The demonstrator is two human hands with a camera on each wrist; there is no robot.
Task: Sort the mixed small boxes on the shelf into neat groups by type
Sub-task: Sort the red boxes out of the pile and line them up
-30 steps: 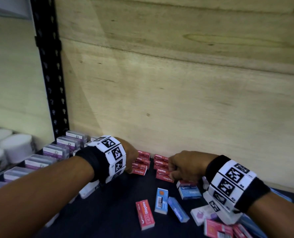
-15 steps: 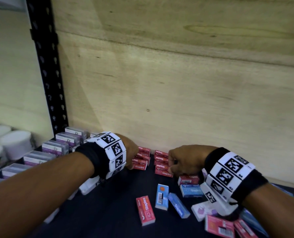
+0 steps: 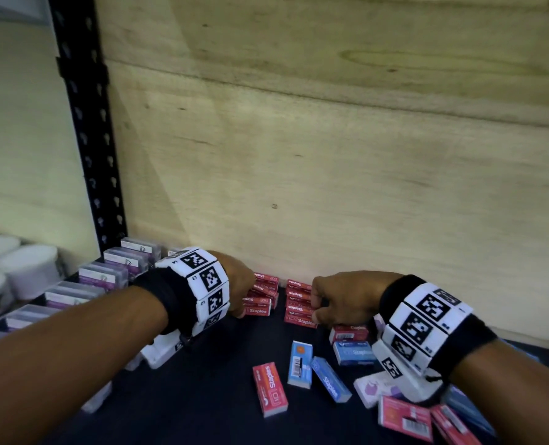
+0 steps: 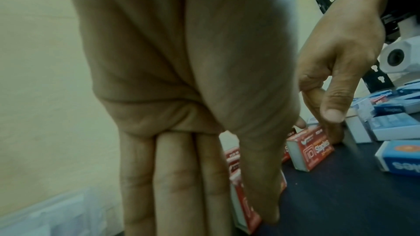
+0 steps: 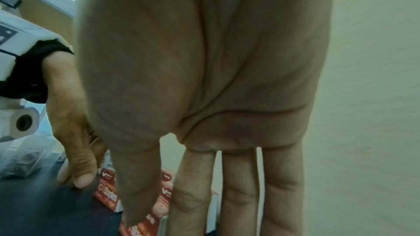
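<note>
Two short stacks of red Staples boxes stand against the back wall, the left stack (image 3: 260, 298) and the right stack (image 3: 299, 305). My left hand (image 3: 244, 284) is at the left stack: straight fingers (image 4: 177, 177) lie along its far-left side and the thumb (image 4: 261, 186) lies across a red box (image 4: 247, 209). My right hand (image 3: 334, 300) is at the right stack, with straight fingers (image 5: 238, 186) on its right side and the thumb (image 5: 138, 177) over a red box (image 5: 145, 229). A loose red box (image 3: 270, 388) and blue boxes (image 3: 300, 364) lie mixed nearer me.
A row of clear boxes with purple labels (image 3: 103, 277) runs along the left of the dark shelf (image 3: 218, 406). White tubs (image 3: 26, 268) stand beyond the black upright (image 3: 87, 139). The plywood back wall (image 3: 331, 187) is close behind. More red, blue and white boxes (image 3: 404, 417) crowd the right front.
Both hands have stayed at the two red stacks. Only the view has shifted slightly; no box has visibly been lifted or let go.
</note>
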